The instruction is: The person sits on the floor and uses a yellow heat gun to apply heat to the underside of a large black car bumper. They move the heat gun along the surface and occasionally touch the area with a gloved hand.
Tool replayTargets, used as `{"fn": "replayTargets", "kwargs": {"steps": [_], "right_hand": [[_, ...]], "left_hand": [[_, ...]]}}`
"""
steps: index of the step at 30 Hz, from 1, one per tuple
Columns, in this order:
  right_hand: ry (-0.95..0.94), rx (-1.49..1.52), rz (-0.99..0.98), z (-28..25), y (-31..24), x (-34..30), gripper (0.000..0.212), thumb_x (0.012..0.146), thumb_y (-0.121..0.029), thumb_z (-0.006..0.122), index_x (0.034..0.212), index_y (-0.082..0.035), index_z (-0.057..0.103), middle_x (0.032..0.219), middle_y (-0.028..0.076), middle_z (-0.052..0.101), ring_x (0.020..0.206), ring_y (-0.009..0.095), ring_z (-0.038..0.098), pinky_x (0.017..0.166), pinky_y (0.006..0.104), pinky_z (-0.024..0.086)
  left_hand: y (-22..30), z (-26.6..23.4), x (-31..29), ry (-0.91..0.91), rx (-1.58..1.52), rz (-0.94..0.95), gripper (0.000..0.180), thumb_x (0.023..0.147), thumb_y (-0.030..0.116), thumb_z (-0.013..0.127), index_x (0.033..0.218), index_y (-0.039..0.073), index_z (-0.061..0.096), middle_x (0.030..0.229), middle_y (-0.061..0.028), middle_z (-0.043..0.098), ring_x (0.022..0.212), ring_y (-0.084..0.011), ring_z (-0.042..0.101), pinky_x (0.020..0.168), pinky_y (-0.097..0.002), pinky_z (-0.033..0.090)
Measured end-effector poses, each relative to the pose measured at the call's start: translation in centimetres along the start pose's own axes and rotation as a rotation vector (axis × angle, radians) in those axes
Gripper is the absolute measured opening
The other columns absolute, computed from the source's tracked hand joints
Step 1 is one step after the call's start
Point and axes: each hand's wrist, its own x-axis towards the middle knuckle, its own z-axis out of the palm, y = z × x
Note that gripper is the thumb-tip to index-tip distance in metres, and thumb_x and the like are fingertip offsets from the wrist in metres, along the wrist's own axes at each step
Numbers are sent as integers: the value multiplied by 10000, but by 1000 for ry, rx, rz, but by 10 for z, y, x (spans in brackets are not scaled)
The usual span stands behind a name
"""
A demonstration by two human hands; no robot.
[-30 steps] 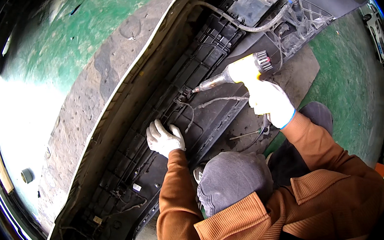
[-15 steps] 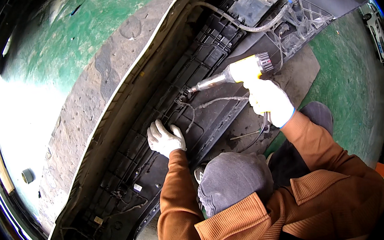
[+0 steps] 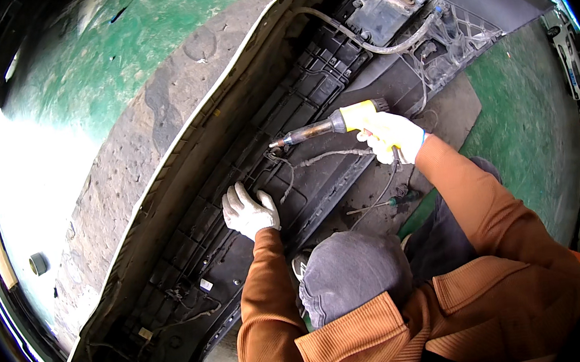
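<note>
A long car bumper (image 3: 192, 223) lies with its black ribbed inner side up, running diagonally across the view. My left hand (image 3: 249, 210), in a white knit glove, rests on that inner side with its fingers spread. My right hand (image 3: 393, 138), also gloved, grips a yellow hot-air gun (image 3: 309, 131) with a long metal nozzle. The nozzle tip points left at the ribs, close to a bundle of grey wiring (image 3: 333, 154); whether it touches the plastic I cannot tell. The gun's handle is mostly hidden in my glove.
A cloudy plastic cover (image 3: 388, 4) and a thick grey hose (image 3: 389, 49) sit at the bumper's far right end. A green-handled screwdriver (image 3: 398, 200) and a cord lie near my knee. A roll of tape (image 3: 38, 264) stands on the floor at left.
My right hand has moved slightly left and up with the hot-air gun, and the nozzle tip has shifted left. The screwdriver's green handle now shows. My left hand stays put.
</note>
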Motion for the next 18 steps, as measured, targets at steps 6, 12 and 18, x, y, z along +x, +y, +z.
{"fn": "replayTargets", "kwargs": {"steps": [6,12,18], "right_hand": [[-46,202,171,-8,10,19,285,1066,-356,686,1021,-80,631,847,14,633,526,82,530,439,227,434],[-82,321,245,-25,18,31,340,1040,-380,691,1063,-44,642,911,71,656,561,107,575,473,242,517],[-69,404,284,-28,20,35,333,1014,-344,717,1096,-32,635,921,93,657,542,124,577,457,249,526]], "left_hand": [[3,-6,2,-13,19,-5,619,846,313,746,1405,78,625,1433,-141,620,1396,-384,524,1169,-559,395],[0,-1,0,-26,8,-24,622,843,333,747,1406,94,634,1457,-128,613,1419,-375,510,1175,-569,385],[0,-2,1,-17,3,-16,625,834,325,750,1402,94,631,1445,-123,611,1410,-373,515,1171,-567,388]]}}
